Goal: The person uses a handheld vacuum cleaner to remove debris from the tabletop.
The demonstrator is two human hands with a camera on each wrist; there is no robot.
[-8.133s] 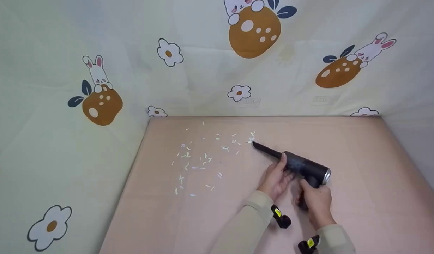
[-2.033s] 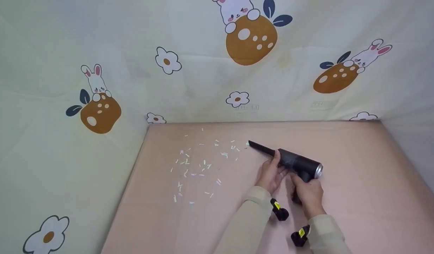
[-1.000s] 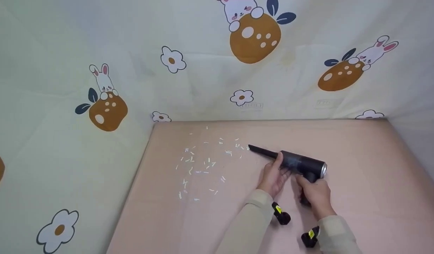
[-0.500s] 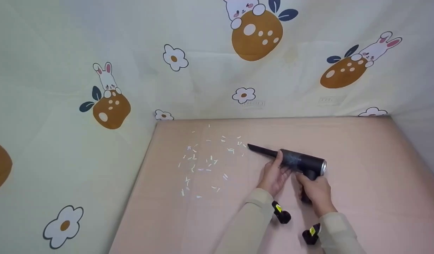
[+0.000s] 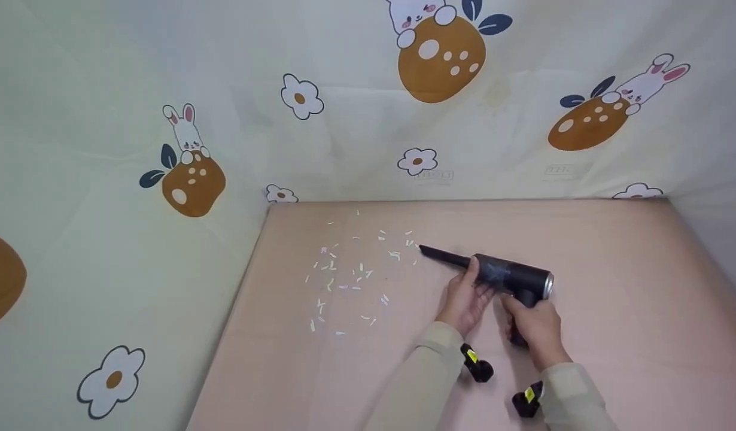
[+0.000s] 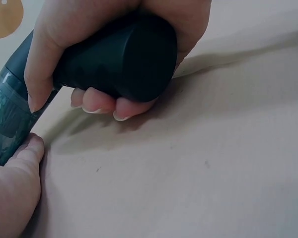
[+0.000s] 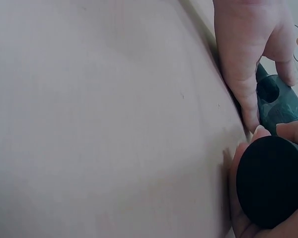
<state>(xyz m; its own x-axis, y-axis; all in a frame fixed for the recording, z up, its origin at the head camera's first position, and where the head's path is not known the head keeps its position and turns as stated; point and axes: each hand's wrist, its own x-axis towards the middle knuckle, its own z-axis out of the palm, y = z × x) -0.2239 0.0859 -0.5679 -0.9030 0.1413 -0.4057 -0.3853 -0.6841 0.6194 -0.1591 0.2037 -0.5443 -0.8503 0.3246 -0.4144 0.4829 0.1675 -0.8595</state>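
A black handheld vacuum cleaner [image 5: 526, 281] with a long narrow nozzle [image 5: 446, 255] lies across both hands in the head view. My right hand [image 5: 537, 332] grips its handle, whose round butt end [image 6: 150, 57] shows in the left wrist view. Under the front of the body, my left hand [image 5: 464, 302] holds it, thumb on one side and fingers on the other. Pale bits show inside its see-through dust cup [image 7: 287, 106]. The nozzle tip points left, right at the edge of several scattered thin white paper scraps [image 5: 394, 255].
The scraps spread over the left part of a pinkish covered table [image 5: 613, 311]. A pale cloth with rabbit and flower prints [image 5: 344, 143] stands behind it and along the left and right sides.
The small cluster of scraps at the nozzle 8 seconds ago is gone from the table. The nozzle has shifted slightly left toward other scraps. Both hands keep their hold; the head view has tilted a little.
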